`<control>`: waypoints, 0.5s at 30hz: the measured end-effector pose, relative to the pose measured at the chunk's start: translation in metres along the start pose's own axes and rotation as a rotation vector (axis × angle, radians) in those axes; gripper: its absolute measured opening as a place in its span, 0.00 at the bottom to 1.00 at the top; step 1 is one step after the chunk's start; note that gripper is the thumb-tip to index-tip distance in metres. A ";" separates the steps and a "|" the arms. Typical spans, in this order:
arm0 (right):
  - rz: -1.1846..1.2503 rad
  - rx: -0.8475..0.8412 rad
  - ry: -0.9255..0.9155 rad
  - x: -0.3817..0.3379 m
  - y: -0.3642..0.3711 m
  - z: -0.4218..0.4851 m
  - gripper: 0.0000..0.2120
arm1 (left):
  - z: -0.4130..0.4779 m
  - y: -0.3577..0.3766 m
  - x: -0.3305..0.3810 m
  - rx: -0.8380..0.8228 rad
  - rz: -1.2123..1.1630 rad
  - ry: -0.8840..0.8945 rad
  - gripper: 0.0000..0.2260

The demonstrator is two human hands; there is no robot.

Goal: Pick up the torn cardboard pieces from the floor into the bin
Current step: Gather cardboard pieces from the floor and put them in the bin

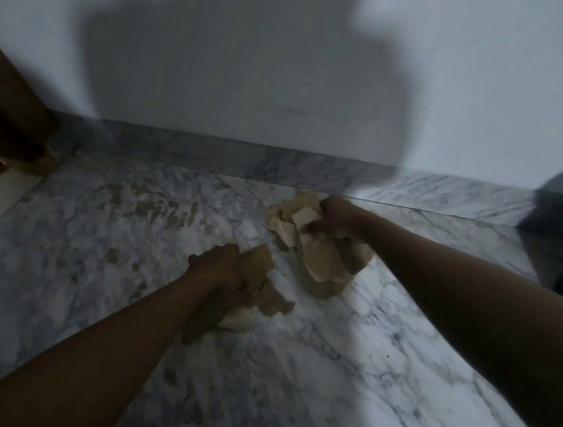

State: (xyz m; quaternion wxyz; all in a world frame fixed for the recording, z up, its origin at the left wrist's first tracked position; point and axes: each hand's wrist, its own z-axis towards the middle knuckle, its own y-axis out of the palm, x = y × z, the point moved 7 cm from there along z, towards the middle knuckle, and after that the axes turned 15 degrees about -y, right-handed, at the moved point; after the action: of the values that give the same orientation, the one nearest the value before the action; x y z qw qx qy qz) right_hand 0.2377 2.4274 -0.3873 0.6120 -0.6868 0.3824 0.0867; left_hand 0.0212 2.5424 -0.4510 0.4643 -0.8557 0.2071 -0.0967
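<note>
Gathering step: your left hand (218,272) grips torn cardboard pieces (260,277); your right hand (333,217) clutches a crumpled bundle (317,257). Next, locate the bin—none clearly visible.

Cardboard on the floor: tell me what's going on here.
A person is gathering torn cardboard off a marble floor beside a white wall. The left hand grips a smaller cardboard bunch, and the right hand grips a larger cardboard bunch nearer the wall. The picture is blurred, so I cannot tell whether either bunch is clear of the floor. No bin is clearly in view, so nothing has been binned yet.
</note>
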 end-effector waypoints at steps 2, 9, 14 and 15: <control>0.033 -0.002 0.020 -0.005 0.015 0.019 0.20 | 0.008 -0.003 -0.010 0.024 -0.112 -0.082 0.33; -0.243 -0.179 0.078 -0.003 0.055 0.068 0.43 | 0.023 0.000 -0.031 -0.035 -0.356 -0.209 0.35; -0.228 -0.194 0.062 0.003 0.074 0.086 0.50 | 0.030 0.003 -0.032 -0.032 -0.380 -0.227 0.36; -0.234 -0.193 0.058 0.003 0.075 0.087 0.50 | 0.030 0.003 -0.032 -0.025 -0.381 -0.225 0.35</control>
State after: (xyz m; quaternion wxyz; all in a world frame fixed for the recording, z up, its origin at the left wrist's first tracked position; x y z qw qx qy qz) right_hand 0.2231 2.5080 -0.4679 0.5377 -0.7845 0.3073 0.0313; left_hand 0.0028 2.5783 -0.4692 0.4472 -0.8904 -0.0104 -0.0843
